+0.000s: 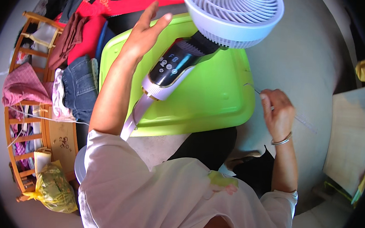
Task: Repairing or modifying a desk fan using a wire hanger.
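Note:
My left hand [145, 34] is raised over the far left part of a green plastic lid [208, 103], fingers spread and holding nothing. My right hand [278, 113] is off the lid's right edge, fingers closed around a thin tool. The tool's slim shaft [256, 89] points toward the lid, and a clear end [306, 122] sticks out behind the hand; its exact kind cannot be made out. Between my arms stands a pale lilac fan [234, 17], its round grille tilted up, with a lit black control panel [173, 63]. The fan's stem runs down beside my left forearm.
At the left, a wooden rack [26, 136] holds folded clothes, with jeans [80, 85] beside it. A yellow plastic bag [55, 187] is tied near its lower end. Red cloth [135, 4] lies at the far side. A pale board [347, 132] stands at the right.

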`<state>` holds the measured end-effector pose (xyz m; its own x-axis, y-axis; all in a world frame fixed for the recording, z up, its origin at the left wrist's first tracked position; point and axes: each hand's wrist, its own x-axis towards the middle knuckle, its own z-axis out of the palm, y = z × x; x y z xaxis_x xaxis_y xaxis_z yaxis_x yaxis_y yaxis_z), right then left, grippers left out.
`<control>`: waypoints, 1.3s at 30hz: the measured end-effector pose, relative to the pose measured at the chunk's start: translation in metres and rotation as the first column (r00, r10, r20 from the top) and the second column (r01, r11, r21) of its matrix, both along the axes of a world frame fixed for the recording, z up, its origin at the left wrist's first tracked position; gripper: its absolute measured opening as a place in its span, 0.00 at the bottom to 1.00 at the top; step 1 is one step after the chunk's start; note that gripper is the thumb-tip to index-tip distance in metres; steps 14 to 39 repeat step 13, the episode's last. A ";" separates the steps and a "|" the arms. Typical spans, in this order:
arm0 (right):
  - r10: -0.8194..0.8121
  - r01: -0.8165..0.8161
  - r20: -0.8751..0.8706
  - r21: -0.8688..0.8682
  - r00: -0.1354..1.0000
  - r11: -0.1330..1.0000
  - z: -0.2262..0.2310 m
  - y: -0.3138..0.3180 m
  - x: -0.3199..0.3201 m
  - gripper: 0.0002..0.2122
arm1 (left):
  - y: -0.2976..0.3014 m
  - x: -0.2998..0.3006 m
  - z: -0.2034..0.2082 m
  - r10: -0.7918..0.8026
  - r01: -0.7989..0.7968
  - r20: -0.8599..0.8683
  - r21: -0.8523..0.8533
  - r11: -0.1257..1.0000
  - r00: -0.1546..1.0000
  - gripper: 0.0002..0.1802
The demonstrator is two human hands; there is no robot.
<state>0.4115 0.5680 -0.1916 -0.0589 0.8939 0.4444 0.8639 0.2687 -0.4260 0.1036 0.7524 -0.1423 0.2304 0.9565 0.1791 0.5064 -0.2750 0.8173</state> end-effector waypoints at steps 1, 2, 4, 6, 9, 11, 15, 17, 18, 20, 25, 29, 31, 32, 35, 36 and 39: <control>0.017 -0.017 -0.003 0.002 1.000 1.000 -0.006 0.000 -0.011 0.06 | -0.010 -0.016 0.000 0.017 -0.017 -0.003 0.002 1.000 1.000 0.40; 0.036 -0.035 0.103 -0.014 0.994 0.999 -0.017 0.000 -0.026 0.07 | -0.021 -0.028 -0.005 0.035 -0.034 0.006 -0.139 0.990 0.999 0.39; 0.062 -0.057 0.207 -0.031 0.976 0.998 -0.046 -0.001 -0.043 0.10 | -0.044 -0.045 -0.028 0.062 -0.072 -0.046 -0.240 0.968 0.997 0.38; 0.121 -0.111 0.302 -0.053 0.945 0.992 -0.076 -0.002 -0.050 0.15 | -0.070 -0.046 -0.061 0.068 -0.088 -0.100 -0.208 0.974 0.993 0.36; 0.096 -0.078 0.322 -0.067 0.942 0.995 -0.077 -0.001 -0.056 0.15 | -0.091 -0.031 -0.070 0.192 -0.163 0.087 -0.267 0.950 0.978 0.30; 0.106 -0.088 0.323 -0.072 0.940 0.994 -0.077 0.000 -0.057 0.15 | -0.091 -0.033 -0.080 0.124 -0.087 0.250 -0.151 0.985 0.960 0.26; 0.111 -0.093 0.328 -0.072 0.938 0.993 -0.076 0.001 -0.055 0.15 | -0.090 -0.034 -0.080 0.114 -0.052 0.312 -0.202 0.978 0.943 0.26; 0.111 -0.093 0.328 -0.072 0.938 0.993 -0.076 0.001 -0.055 0.15 | -0.090 -0.034 -0.080 0.114 -0.052 0.312 -0.202 0.978 0.943 0.26; 0.111 -0.093 0.328 -0.072 0.938 0.993 -0.076 0.001 -0.055 0.15 | -0.090 -0.034 -0.080 0.114 -0.052 0.312 -0.202 0.978 0.943 0.26; 0.111 -0.093 0.328 -0.072 0.938 0.993 -0.076 0.001 -0.055 0.15 | -0.090 -0.034 -0.080 0.114 -0.052 0.312 -0.202 0.978 0.943 0.26; 0.111 -0.093 0.328 -0.072 0.938 0.993 -0.076 0.001 -0.055 0.15 | -0.090 -0.034 -0.080 0.114 -0.052 0.312 -0.202 0.978 0.943 0.26; 0.111 -0.093 0.328 -0.072 0.938 0.993 -0.076 0.001 -0.055 0.15 | -0.090 -0.034 -0.080 0.114 -0.052 0.312 -0.202 0.978 0.943 0.26; 0.111 -0.093 0.328 -0.072 0.938 0.993 -0.076 0.001 -0.055 0.15 | -0.090 -0.034 -0.080 0.114 -0.052 0.312 -0.202 0.978 0.943 0.26; 0.111 -0.093 0.328 -0.072 0.938 0.993 -0.076 0.001 -0.055 0.15 | -0.090 -0.034 -0.080 0.114 -0.052 0.312 -0.202 0.978 0.943 0.26; 0.111 -0.093 0.328 -0.072 0.938 0.993 -0.076 0.001 -0.055 0.15 | -0.090 -0.034 -0.080 0.114 -0.052 0.312 -0.202 0.978 0.943 0.26; 0.111 -0.093 0.328 -0.072 0.938 0.993 -0.076 0.001 -0.055 0.15 | -0.090 -0.034 -0.080 0.114 -0.052 0.312 -0.202 0.978 0.943 0.26; 0.111 -0.093 0.328 -0.072 0.938 0.993 -0.076 0.001 -0.055 0.15 | -0.090 -0.034 -0.080 0.114 -0.052 0.312 -0.202 0.978 0.943 0.26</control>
